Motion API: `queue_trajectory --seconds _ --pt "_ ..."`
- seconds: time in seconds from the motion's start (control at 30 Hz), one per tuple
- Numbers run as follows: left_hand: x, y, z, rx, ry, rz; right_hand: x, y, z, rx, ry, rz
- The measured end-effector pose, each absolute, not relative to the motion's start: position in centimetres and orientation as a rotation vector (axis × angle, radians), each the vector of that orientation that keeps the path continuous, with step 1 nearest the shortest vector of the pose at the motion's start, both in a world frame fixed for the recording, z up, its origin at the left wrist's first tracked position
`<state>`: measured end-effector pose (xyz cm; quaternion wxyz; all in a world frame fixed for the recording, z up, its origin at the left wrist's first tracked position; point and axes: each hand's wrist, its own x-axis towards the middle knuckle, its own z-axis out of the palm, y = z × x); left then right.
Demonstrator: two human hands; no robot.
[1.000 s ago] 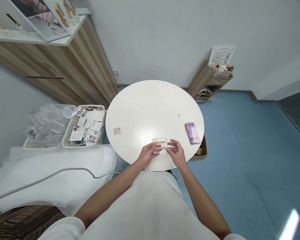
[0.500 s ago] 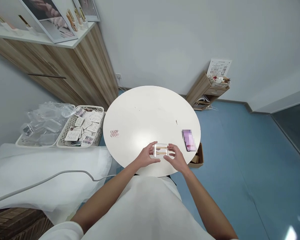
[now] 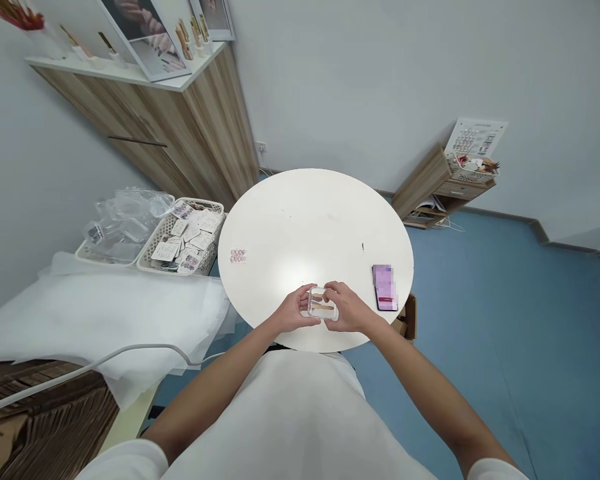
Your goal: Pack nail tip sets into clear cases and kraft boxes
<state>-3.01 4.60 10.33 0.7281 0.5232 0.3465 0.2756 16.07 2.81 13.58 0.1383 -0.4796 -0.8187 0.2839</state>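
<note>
A small clear plastic box (image 3: 322, 305) with thin wooden sticks inside rests near the front edge of the round white table (image 3: 315, 227). My left hand (image 3: 296, 309) grips its left side with curled fingers. My right hand (image 3: 347, 307) closes over its right side and top. A small strip of pink press-on nails (image 3: 238, 256) lies on the table's left part, away from both hands.
A phone (image 3: 384, 287) lies at the table's right edge. Left of the table two white baskets hold printed cards (image 3: 190, 235) and clear plastic boxes (image 3: 120, 223) on a white-covered surface. A wooden cabinet (image 3: 180, 133) stands behind, a small shelf unit (image 3: 445, 180) at the right wall.
Both hands have closed in tighter on the clear box; the right hand now lies over its top. The camera view has shifted, the box stays near the table's front edge.
</note>
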Motion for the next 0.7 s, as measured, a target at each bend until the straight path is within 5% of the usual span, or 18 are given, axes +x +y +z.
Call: queue_trajectory --seconds 0.7 --pt "-1.5 4.1 9.6 1.053 0.782 0.623 18.1 4.3 14.5 -1.301 -2.349 1.030"
